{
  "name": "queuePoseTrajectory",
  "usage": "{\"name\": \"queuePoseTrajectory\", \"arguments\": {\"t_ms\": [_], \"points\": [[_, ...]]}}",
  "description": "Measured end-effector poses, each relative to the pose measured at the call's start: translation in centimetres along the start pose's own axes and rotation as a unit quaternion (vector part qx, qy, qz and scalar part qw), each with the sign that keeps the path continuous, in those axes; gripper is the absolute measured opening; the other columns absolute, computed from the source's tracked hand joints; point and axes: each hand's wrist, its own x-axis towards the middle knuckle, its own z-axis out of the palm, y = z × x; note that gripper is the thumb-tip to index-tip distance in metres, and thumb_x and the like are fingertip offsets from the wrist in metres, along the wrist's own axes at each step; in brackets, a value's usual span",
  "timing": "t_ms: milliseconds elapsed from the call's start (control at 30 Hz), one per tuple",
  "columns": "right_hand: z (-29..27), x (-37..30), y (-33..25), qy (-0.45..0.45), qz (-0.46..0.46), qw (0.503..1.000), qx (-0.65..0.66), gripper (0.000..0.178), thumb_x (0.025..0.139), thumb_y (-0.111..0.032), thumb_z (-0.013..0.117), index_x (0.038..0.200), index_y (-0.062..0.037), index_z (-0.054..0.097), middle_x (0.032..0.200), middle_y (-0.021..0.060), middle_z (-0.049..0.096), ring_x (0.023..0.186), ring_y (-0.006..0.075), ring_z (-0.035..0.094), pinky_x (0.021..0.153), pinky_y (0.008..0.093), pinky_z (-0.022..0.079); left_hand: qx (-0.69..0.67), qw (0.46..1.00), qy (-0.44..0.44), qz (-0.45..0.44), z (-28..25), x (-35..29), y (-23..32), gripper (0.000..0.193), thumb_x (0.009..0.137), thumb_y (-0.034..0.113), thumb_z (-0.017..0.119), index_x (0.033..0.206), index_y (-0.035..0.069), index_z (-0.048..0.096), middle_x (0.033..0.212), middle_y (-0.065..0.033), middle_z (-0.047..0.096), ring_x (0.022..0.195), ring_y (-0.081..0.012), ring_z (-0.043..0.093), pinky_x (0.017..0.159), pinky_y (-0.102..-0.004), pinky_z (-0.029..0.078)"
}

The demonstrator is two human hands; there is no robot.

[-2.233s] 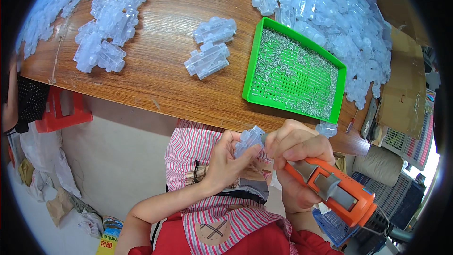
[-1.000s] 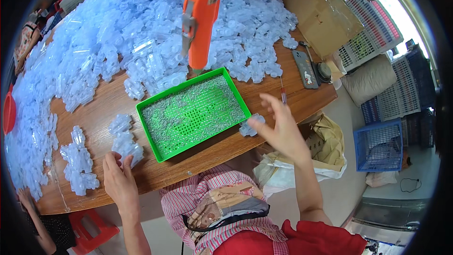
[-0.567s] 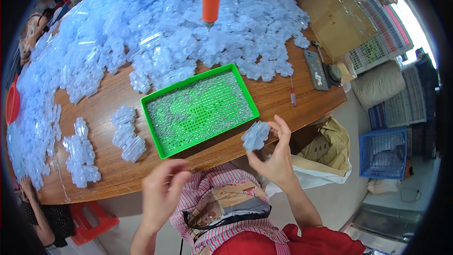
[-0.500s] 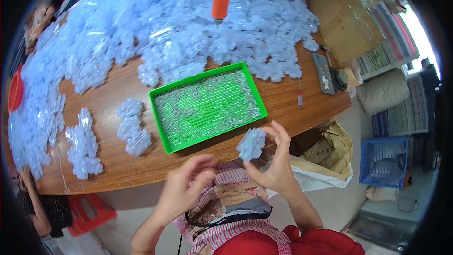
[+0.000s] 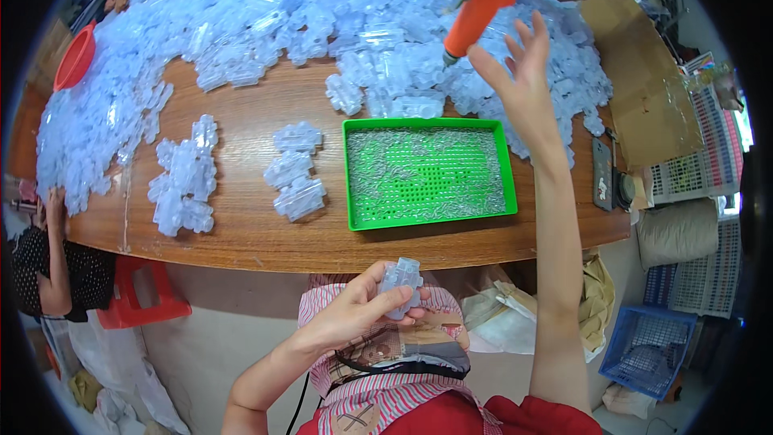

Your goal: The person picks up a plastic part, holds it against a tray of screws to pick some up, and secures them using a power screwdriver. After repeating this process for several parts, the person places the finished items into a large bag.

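Observation:
My left hand is closed round a clear bluish plastic part, holding it in front of my apron, below the table's edge. My right hand reaches far over the table with fingers apart and nothing in it. Just left of its fingers hangs an orange electric screwdriver, tip pointing down and left; the fingers look close to it, but I cannot make out contact. Between me and the pile stands a green tray of many small silvery screws.
Heaps of clear plastic parts cover the table's far side. Two small groups of parts lie left of the tray. A red bowl, a phone, a cardboard box and a blue crate surround the work. Another person's arm is at left.
The plastic part has passed from my right hand to my left. My right hand has risen up to the screwdriver. The whole view has shifted, so the tray appears farther right.

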Motion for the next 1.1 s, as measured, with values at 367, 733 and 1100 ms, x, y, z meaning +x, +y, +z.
{"name": "queuePoseTrajectory", "arguments": {"t_ms": [367, 733, 1100], "points": [[2.0, 2.4, -0.2, -0.006, 0.069, 0.974, 0.216, 0.043, 0.079, -0.02, 0.075, 0.11, 0.002, 0.055, 0.075, 0.0049, 0.061, 0.062, 0.0128, 0.06, 0.056, 0.0259, 0.05, -0.072, 0.997, 0.01, 0.005, -2.1, -0.7, -4.0, 0.036, 0.096, 0.028, 0.053, 0.121, 0.002, 0.046, 0.113, -0.007, 0.059, 0.096, -0.0112, 0.06, 0.082, -0.0268, 0.052], [2.6, -11.9, -6.1, -0.176, 0.069, 0.905, 0.381, 0.032, 0.092, -0.036, 0.052, 0.106, -0.0071, 0.049, 0.069, 0.0043, 0.05, 0.068, 0.0174, 0.05, 0.067, 0.0375, 0.048, -0.055, 0.994, 0.069, 0.066, -2.4, 1.1, -6.2, 0.036, 0.097, 0.031, 0.05, 0.121, 0.004, 0.044, 0.105, -0.0045, 0.058, 0.084, -0.0083, 0.056, 0.072, -0.024, 0.05], [4.3, -16.4, -7.6, -0.205, 0.089, 0.905, 0.362, 0.051, 0.087, -0.055, 0.056, 0.104, -0.0075, 0.046, 0.06, 0.0025, 0.05, 0.053, 0.0149, 0.05, 0.049, 0.0289, 0.046, -0.014, 0.989, 0.104, 0.108, -1.7, 1.2, -6.5, 0.025, 0.099, 0.028, 0.046, 0.106, 0.004, 0.045, 0.083, 0.0004, 0.049, 0.072, -0.0063, 0.047, 0.063, -0.0226, 0.041]]}}
